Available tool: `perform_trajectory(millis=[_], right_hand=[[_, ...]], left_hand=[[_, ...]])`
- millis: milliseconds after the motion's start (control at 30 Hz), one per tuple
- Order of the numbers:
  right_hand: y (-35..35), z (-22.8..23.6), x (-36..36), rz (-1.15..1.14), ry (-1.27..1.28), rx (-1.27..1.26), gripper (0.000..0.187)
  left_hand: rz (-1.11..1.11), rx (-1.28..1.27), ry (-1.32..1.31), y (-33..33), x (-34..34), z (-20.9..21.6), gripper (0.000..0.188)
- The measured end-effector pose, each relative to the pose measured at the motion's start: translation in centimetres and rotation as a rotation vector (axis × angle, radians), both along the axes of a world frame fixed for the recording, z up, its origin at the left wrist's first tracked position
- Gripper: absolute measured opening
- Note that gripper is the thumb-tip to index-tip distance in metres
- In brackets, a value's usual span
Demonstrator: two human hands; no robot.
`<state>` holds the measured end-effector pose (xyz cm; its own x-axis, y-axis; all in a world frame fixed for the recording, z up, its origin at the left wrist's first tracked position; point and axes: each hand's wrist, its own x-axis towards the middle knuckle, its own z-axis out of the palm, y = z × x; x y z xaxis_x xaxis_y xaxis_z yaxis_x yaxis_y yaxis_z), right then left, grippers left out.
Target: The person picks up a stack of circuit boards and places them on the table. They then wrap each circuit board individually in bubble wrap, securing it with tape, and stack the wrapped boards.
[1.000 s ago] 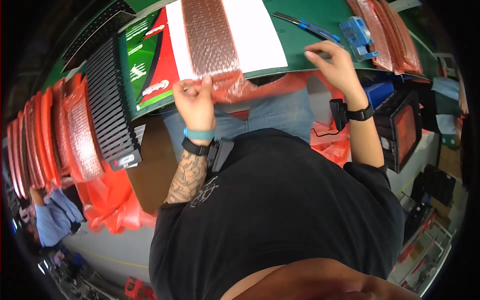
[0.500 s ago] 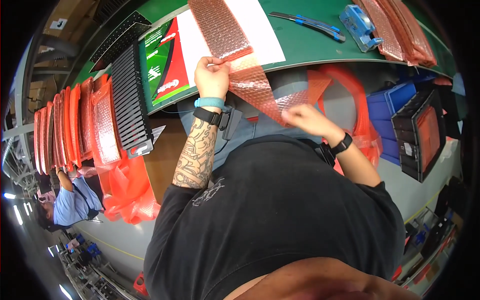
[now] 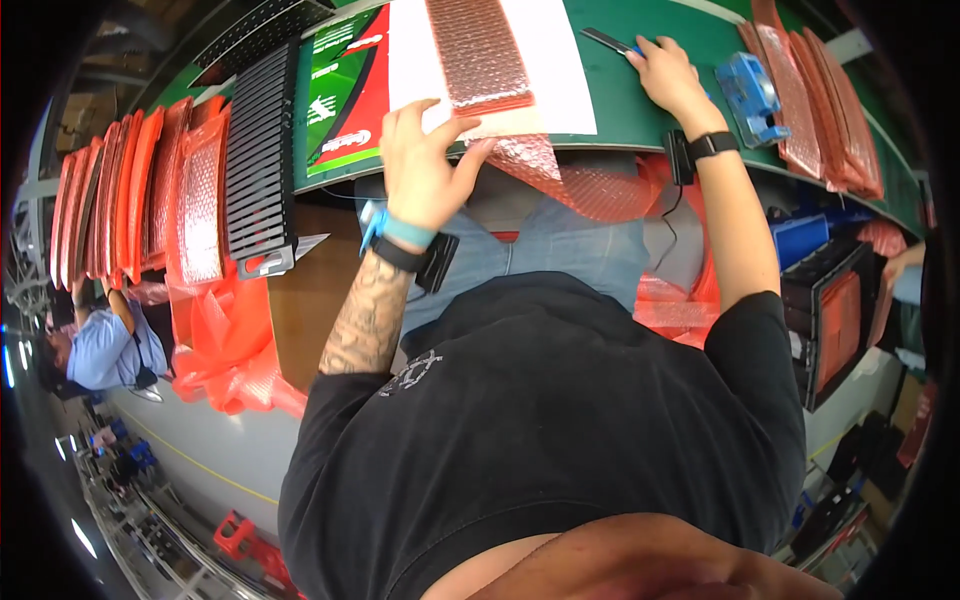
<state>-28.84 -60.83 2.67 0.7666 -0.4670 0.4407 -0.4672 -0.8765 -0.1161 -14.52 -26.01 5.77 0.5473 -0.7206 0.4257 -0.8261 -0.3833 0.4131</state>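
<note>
A wrapped slab in pink bubble wrap (image 3: 482,50) lies on a white sheet (image 3: 565,85) on the green work table. From its near end a loose strip of bubble wrap (image 3: 600,192) runs over the table edge and droops to the right above my lap. My left hand (image 3: 422,170) is at the near left corner of the slab, fingers spread, with the thumb touching the wrap by the loose strip. To the right, my right hand (image 3: 668,82) is closed over a utility knife (image 3: 606,42). Its blade points left; most of the handle is hidden under my fingers.
Right of the knife stands a blue tape dispenser (image 3: 748,95), beside wrapped pieces (image 3: 825,110). On the left are a black slotted rack (image 3: 264,160), a row of wrapped pieces (image 3: 135,195) and a green-red printed sheet (image 3: 345,95). A black crate (image 3: 825,320) sits lower right. A co-worker (image 3: 110,345) is at far left.
My right hand has let go of the loose strip and moved up onto the knife. My left hand's fingers have spread from a pinch. Another person's arm has appeared at the far right.
</note>
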Motion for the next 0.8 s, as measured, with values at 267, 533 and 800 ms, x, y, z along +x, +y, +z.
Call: perform_trajectory(millis=[267, 533, 800], right_hand=[[4.8, 4.7, -0.7, 0.334, 0.015, 0.300, 0.028], [13.0, 6.4, 4.6, 0.613, 0.201, 0.100, 0.025], [14.5, 3.7, 6.5, 0.657, 0.138, 0.008, 0.029]], left_hand=[[-0.062, 0.002, 0.012, -0.7, 3.2, -2.2, 0.041], [-0.086, 0.005, 0.052, -1.7, 5.4, -2.6, 0.053], [-0.114, 0.047, 0.109, -1.8, 6.2, -3.2, 0.055]])
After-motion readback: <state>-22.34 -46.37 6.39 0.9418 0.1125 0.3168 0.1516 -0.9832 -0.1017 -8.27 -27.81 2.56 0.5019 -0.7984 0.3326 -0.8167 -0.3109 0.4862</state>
